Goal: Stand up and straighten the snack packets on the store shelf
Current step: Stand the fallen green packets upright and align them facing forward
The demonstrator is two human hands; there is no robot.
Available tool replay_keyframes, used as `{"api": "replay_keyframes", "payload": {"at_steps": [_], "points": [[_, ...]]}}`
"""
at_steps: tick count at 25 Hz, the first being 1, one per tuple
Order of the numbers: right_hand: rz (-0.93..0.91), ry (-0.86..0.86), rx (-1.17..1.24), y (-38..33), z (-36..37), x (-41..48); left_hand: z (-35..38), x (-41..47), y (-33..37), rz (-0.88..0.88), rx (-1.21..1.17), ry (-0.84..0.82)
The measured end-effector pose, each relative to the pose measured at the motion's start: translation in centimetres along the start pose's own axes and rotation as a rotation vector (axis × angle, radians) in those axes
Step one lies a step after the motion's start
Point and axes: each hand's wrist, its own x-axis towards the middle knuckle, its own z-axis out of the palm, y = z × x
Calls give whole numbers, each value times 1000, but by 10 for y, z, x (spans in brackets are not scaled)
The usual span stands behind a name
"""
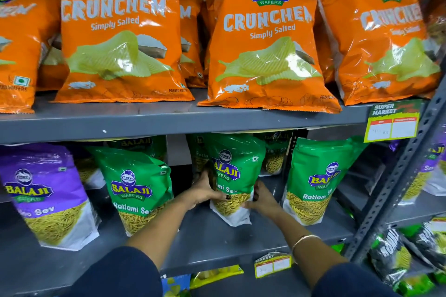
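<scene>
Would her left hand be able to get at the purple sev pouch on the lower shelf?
Probably yes: the purple sev pouch stands unblocked at the front, but the left hand is gripping the middle green pouch.

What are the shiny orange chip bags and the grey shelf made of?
Orange chip bags: seemingly thin glossy plastic film, since they crinkle and show bright glare.
Grey shelf: probably painted metal, smooth and matte, with small chips; its upright post has punched holes.

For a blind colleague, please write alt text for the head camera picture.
Both hands, left hand and right hand, hold a green Ratlami Sev packet upright on the grey lower shelf, between other green packets and a purple one. Orange Crunchem bags line the shelf above.
</scene>
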Motion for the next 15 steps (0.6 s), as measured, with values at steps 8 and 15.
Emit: {"api": "replay_keyframes", "payload": {"at_steps": [8, 15], "points": [[-40, -25, 52, 1, -16, 11, -2, 12, -3, 31, -310, 90], [-81, -94, 101, 3, -14, 14, 13, 4, -8, 119, -468, 117]]}}
